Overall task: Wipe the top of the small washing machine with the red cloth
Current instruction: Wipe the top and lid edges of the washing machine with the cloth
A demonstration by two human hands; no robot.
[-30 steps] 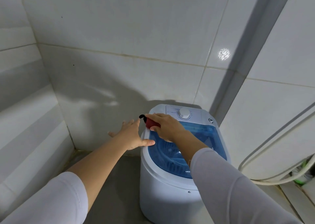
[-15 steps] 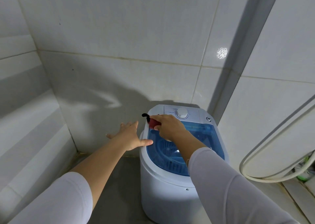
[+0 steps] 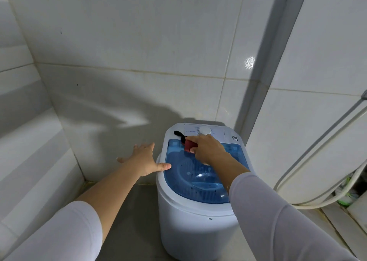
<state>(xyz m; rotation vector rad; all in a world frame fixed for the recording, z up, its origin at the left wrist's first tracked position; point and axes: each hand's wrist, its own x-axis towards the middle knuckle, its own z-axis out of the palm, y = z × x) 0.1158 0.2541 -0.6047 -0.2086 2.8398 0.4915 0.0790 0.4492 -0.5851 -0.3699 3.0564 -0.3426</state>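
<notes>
Machine top: we see the blue translucent plastic lid [image 3: 200, 179] of the small white round washing machine [image 3: 190, 227] bare from 4 to 8 o'clock, open to a sweep.
12 o'clock: the white round control dial [image 3: 205, 130] stands up from the rear panel, blocking a flat pass.
Centre: our right hand [image 3: 208, 149] presses the red cloth [image 3: 189, 146] there, its black loop [image 3: 178, 134] trailing toward 11.
9 o'clock: our left hand [image 3: 146, 161] spreads flat, thumb touching the rim; bare grey floor [image 3: 127, 217] lies below.
3 o'clock: white tiled wall [image 3: 297, 131] crowds close; pale hoses [image 3: 321, 197] curve toward 4.
</notes>
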